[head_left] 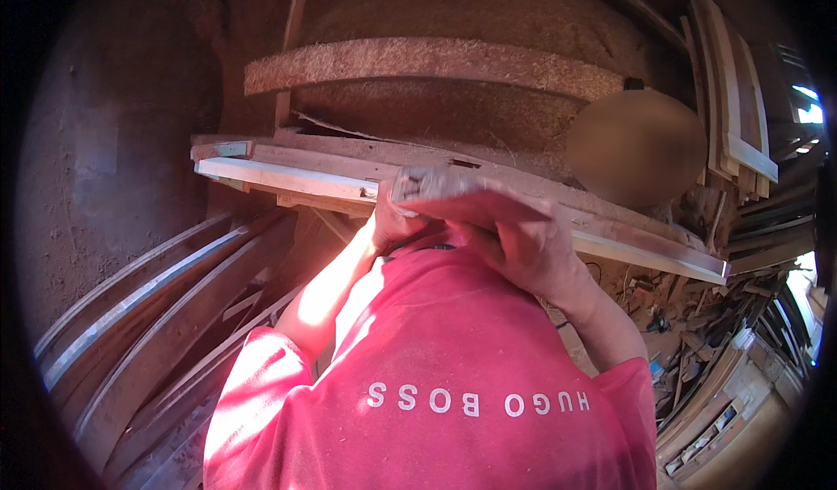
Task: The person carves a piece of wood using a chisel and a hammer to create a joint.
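Across the bench's [349, 153] near edge, the wooden block [475, 200] spans left to right before the chest, its left end clamped by the left hand [391, 223], its right by the right hand [530, 248].

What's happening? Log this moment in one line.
left hand: gripping wooden block | right hand: gripping same block | pale strip: visible left of block
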Demonstrator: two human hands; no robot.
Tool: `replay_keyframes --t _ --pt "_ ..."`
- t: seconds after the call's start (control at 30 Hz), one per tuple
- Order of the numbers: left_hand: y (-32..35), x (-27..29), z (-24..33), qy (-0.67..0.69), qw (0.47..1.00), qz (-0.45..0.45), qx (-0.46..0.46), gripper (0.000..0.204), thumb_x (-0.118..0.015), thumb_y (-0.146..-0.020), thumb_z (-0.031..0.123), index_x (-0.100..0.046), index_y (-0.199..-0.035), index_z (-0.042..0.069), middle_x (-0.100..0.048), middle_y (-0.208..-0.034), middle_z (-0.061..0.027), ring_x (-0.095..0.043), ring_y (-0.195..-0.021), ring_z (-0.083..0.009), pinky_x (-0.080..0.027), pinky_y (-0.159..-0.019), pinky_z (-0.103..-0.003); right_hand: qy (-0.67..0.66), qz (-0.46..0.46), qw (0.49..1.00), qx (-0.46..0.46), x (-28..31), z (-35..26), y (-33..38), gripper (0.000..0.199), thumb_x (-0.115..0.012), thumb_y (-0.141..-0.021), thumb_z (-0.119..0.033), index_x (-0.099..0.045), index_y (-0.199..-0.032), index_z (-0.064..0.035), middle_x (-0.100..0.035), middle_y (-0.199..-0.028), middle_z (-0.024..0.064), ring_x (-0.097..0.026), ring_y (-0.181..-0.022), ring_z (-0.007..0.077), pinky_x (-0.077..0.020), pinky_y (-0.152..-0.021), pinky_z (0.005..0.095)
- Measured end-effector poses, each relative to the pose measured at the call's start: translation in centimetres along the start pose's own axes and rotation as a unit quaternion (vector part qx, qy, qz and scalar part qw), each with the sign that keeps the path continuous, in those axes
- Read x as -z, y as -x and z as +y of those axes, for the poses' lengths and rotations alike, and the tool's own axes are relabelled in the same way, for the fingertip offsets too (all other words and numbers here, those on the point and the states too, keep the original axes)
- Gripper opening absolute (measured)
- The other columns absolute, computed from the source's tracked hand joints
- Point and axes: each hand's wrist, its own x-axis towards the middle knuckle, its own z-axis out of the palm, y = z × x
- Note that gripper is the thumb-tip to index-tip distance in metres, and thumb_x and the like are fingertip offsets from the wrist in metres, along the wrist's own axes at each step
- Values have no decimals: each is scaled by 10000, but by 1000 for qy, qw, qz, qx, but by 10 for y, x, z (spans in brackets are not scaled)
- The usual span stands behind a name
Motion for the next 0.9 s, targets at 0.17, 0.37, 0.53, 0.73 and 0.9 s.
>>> replay_keyframes --t 0.17,0.37,0.53,0.73,0.9 --pt "6 2 11 -178 978 -95 -55 188 -813 -753 125 -649 -777 37 -650 -676 -63 -621 -626 -158 -467 -553 -343 80 -120 989 -31 -4 7 6 287 -692 -908 -237 -589 -1116 -68 -679 -778 123 -693 -668 334 -547 -540 423" --pt "4 -5 27 -198 979 -15 -32 329 -797 -651 192 -506 -631 42 -531 -564 -66 -519 -483 -169 -411 -473 -332 26 -37 999 -5 -2 -3 22 259 -668 -902 -198 -587 -1106 -63 -694 -917 134 -694 -696 319 -551 -571 411" --pt "20 1 16 -201 979 -19 -28 375 -817 -635 241 -500 -643 39 -507 -549 -73 -513 -489 -134 -386 -465 -334 131 -207 968 -51 3 -8 15 292 -686 -874 -145 -620 -1142 -49 -707 -928 117 -712 -750 303 -562 -608 398" --pt "16 6 5 -163 986 -33 -27 381 -829 -665 291 -533 -660 51 -528 -565 -72 -506 -492 -134 -395 -474 -325 23 -73 997 12 -18 3 26 182 -625 -875 -137 -571 -1029 -55 -685 -876 116 -711 -735 304 -568 -575 419" --pt "12 23 -1 -246 969 -35 -8 244 -826 -673 160 -616 -751 62 -656 -704 -61 -621 -628 -193 -497 -577 -352 85 -146 984 -48 -10 3 19 219 -662 -914 -259 -595 -1014 -76 -680 -812 119 -700 -741 327 -534 -563 449"
